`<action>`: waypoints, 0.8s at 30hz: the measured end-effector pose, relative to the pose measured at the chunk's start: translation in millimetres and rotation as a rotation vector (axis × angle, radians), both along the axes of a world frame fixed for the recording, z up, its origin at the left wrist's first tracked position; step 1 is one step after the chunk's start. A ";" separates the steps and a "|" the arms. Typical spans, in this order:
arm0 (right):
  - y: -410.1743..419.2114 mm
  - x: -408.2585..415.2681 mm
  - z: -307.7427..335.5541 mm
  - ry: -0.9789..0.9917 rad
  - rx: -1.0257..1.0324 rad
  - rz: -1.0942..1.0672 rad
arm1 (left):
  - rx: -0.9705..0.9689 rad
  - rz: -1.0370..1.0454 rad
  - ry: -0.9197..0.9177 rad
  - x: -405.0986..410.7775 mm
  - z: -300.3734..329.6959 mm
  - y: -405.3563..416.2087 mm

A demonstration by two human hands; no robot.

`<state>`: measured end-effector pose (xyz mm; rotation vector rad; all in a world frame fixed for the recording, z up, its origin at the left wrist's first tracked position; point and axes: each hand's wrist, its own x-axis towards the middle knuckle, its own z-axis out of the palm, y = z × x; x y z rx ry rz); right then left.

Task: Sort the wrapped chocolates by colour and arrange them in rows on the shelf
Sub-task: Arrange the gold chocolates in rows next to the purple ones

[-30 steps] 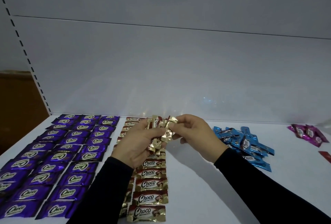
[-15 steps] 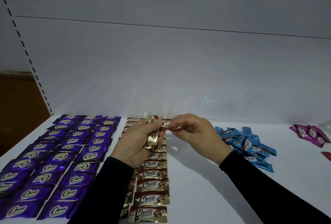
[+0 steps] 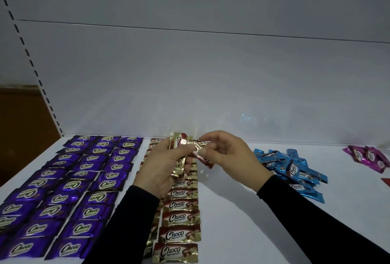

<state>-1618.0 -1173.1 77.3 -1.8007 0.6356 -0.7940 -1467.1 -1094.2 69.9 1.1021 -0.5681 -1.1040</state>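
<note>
- The left hand grips a small bunch of gold foil-wrapped chocolates, fingers curled round them, holding them upright above the white shelf.
- The right hand pinches a single gold-and-brown wrapped chocolate between thumb and fingertips; this piece hangs just right of the left hand's bunch, close to it or touching.
- A second ago both hands were bunched together around the gold wrappers; half a second ago the right fingers had drawn one piece sideways. Now that piece is tilted downward and nearly free of the bunch.
- This suggests one chocolate has been singled out and is ready to be laid down.
- Directly below the fingers runs the gold row of flat wrapped chocolates, reaching toward the shelf's front edge.
- Left of the fingers lie three rows of purple wrapped chocolates, seemingly finished.
- Right of the fingers sits a loose heap of blue wrapped chocolates, and farther right a few magenta wrapped chocolates, both not yet in rows.
</note>
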 end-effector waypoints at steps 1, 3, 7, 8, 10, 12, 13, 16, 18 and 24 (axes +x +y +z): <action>0.2 0.5 0.7 0.030 0.009 0.022 | 0.002 0.012 -0.012 0.2 -0.8 -0.5; 0.3 0.8 1.2 0.106 0.010 0.071 | 0.001 0.016 -0.034 -0.2 -1.6 -0.4; 3.8 -0.4 4.7 0.082 0.101 0.067 | -0.011 0.010 -0.030 0.0 -3.6 -1.0; 4.0 -0.9 5.5 0.032 0.154 0.040 | -0.007 0.012 -0.030 0.3 -3.7 -1.4; 2.3 -0.9 6.0 -0.114 0.314 0.000 | 0.008 0.001 -0.042 -0.2 -3.3 -1.4; 1.1 -0.2 5.6 -0.196 0.419 -0.029 | 0.011 -0.015 -0.052 -1.9 -2.0 -1.4; 0.6 0.1 4.3 -0.199 0.426 -0.040 | 0.009 -0.017 -0.053 -2.5 -1.4 -1.4; -2.0 -2.8 -0.8 -0.117 0.293 -0.058 | 0.020 0.003 -0.046 -1.9 -1.0 -1.7; -4.8 -7.2 -2.5 0.005 0.079 -0.048 | 0.036 0.004 -0.039 -0.5 -2.4 -1.9; -13.5 -14.3 -8.4 0.250 -0.251 -0.123 | 0.053 0.102 -0.041 1.8 -5.2 -2.9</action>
